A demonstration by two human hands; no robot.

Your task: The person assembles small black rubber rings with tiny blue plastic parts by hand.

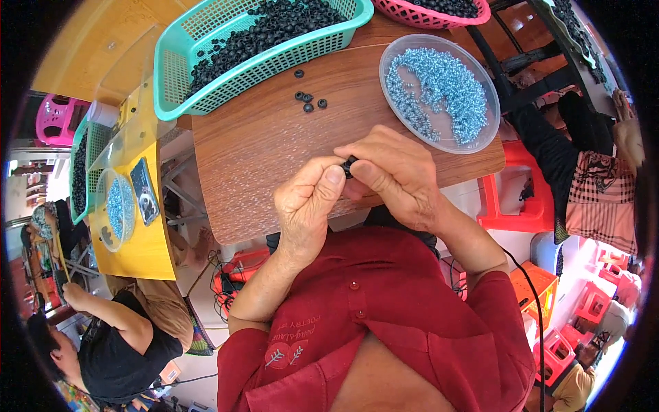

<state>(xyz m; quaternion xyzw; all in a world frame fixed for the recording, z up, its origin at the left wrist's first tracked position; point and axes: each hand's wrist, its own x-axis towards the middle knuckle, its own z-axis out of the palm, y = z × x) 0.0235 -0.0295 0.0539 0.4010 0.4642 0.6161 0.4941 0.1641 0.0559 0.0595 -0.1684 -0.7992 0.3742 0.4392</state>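
Observation:
In front of my chest, just over the near part of the wooden table point(254, 172), my two hands meet around one small black round part point(349, 166). My left hand point(305, 200) is closed, its thumb and fingertips pinching the part's left side. My right hand point(399, 177) grips the same part from the right, with the thumb on top. The fingers cover most of it, so anything else held there is hidden. Several loose black ring-like parts point(308, 108) lie on the table beyond my hands. A round clear dish point(497, 110) to the right carries many small translucent blue pieces point(446, 86).
A green basket point(274, 67) full of black parts stands at the table's far left. A pink basket point(439, 20) with more sits at the far right. On the left, a person point(113, 343) is beside a yellow table point(147, 254). Red stools point(518, 199) stand to the right.

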